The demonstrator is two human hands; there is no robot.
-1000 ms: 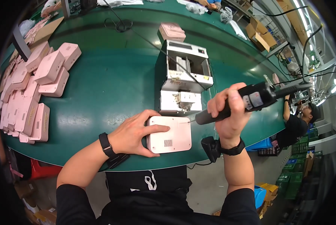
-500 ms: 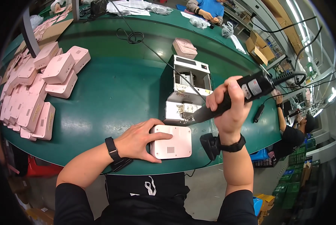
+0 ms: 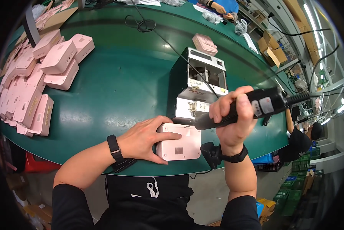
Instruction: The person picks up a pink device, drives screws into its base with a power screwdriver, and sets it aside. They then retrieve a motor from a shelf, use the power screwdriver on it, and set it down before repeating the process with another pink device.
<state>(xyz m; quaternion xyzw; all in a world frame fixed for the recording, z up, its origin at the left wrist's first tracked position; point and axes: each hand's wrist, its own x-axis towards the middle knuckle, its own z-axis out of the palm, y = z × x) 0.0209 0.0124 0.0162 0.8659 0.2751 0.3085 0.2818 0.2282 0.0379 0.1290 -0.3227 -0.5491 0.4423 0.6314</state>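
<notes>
A pale pink plastic case (image 3: 183, 147) lies flat near the table's front edge, its vent slots and corner holes facing up. My left hand (image 3: 145, 140) grips it from the left side, with the index finger laid across its top and the thumb at the near edge. In my right fist (image 3: 235, 115) is a black corded electric screwdriver (image 3: 264, 103), tilted down to the left. Its thin bit (image 3: 188, 126) is over the far edge of the case; whether it touches, I cannot tell. Just beyond stands a black and silver screw feeder (image 3: 200, 86).
Many pink cases (image 3: 30, 88) are piled on the left of the green table (image 3: 114, 88). Another pink case (image 3: 205, 44) sits behind the feeder. A black cable (image 3: 172, 51) hangs across the feeder. Co-workers sit at the far side and right.
The screwdriver's bit has moved from the screw feeder to over the pink case. My left hand keeps its hold on the case. The whole view has shifted slightly.
</notes>
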